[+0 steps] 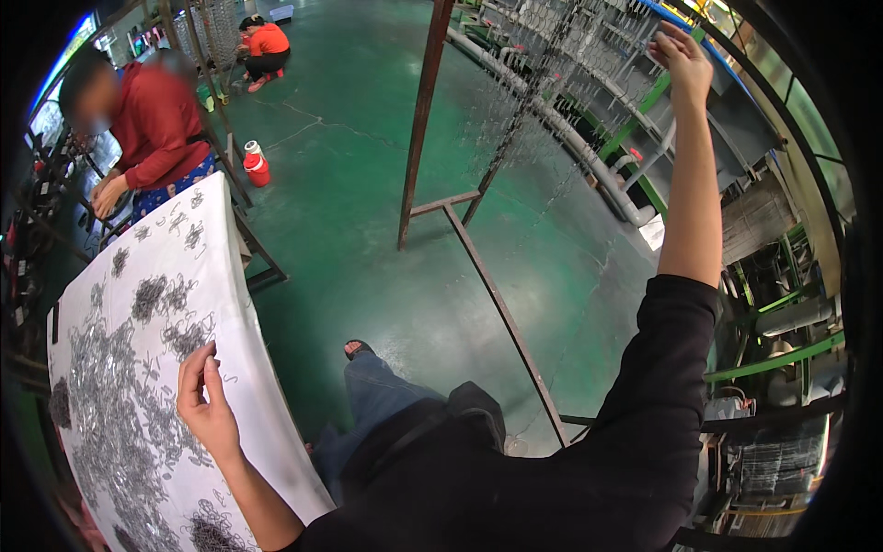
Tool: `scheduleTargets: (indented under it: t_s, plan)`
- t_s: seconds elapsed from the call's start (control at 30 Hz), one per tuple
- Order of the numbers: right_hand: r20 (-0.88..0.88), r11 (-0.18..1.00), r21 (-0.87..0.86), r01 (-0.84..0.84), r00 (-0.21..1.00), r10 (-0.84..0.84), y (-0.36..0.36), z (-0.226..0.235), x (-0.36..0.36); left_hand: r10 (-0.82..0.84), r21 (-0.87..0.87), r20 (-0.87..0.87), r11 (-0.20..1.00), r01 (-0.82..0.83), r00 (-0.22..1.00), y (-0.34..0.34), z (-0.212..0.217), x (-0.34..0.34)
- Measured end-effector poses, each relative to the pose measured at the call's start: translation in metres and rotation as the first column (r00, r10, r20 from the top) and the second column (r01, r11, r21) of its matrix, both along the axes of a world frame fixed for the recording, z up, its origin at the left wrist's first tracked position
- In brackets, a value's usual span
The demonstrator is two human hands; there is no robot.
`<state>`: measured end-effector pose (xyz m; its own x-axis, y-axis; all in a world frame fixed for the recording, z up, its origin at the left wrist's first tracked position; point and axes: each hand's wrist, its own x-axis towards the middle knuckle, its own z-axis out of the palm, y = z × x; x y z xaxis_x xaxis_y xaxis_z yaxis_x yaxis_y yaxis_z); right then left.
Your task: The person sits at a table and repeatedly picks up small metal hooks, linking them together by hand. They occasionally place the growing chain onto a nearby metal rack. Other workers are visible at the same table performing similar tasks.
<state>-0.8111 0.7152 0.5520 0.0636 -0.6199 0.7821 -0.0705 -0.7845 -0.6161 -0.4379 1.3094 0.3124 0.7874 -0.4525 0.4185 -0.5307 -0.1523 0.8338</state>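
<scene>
Dark clothing of the person fills the lower middle of the view, with one knee in blue jeans and a sandalled foot (358, 349) on the green floor (368, 239). To the person's left stands a white counter (267, 405) strewn with many small grey wire hooks (120, 432), some in tangled heaps and some lying single.

The left hand (204, 397) rests on this counter at the edge of the heaps, its fingers (195, 361) bent and pressed down on the loose hooks. It seems to pinch or gather a few of them, but whether one is really caught between the fingertips cannot be told.

The right hand (682, 57) is raised high, the arm stretched, up at the rack of hanging wire pieces (543, 83) that is carried by a rusty metal frame (425, 110). The fingers are curled as if they grasp something thin; the thing itself is too small to see.

To do this step well, it would be wise, by my judgement, to pull one hook free from the tangle and not a whole bunch, and to keep the raised hand steady so that the hanging rows do not swing.

Behind the counter another person in a red top (152, 124) works, and farther away a person in orange (267, 41) crouches. A red and white container (255, 164) stands on the floor.
</scene>
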Motion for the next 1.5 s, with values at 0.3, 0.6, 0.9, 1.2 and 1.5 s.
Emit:
scheduleTargets:
  t_s: [0.3,0.6,0.9,1.2,1.5]
  plan:
    - [0.021,0.969,-0.102,0.225,0.974,-0.224,-0.045,0.047,-0.036,0.015,0.139,0.024,0.99,-0.019,1.0,-0.038,-0.019,0.023]
    - [0.186,0.944,-0.044,0.327,0.931,-0.314,-0.105,0.097,-0.059,0.13,0.206,0.008,0.97,-0.129,0.991,-0.051,-0.036,0.028]
    - [0.175,0.909,0.019,0.415,0.894,-0.412,-0.125,0.132,-0.044,0.168,0.241,0.032,0.955,-0.171,0.985,-0.062,-0.034,0.019]
    - [0.0,0.915,-0.002,0.403,0.915,-0.403,-0.164,0.145,-0.065,0.165,0.24,0.039,0.956,-0.17,0.985,-0.061,-0.036,0.016]
    - [-0.338,0.701,-0.276,0.657,0.616,-0.711,-0.201,0.163,-0.098,0.166,0.246,0.022,0.955,-0.167,0.986,-0.048,-0.036,0.014]
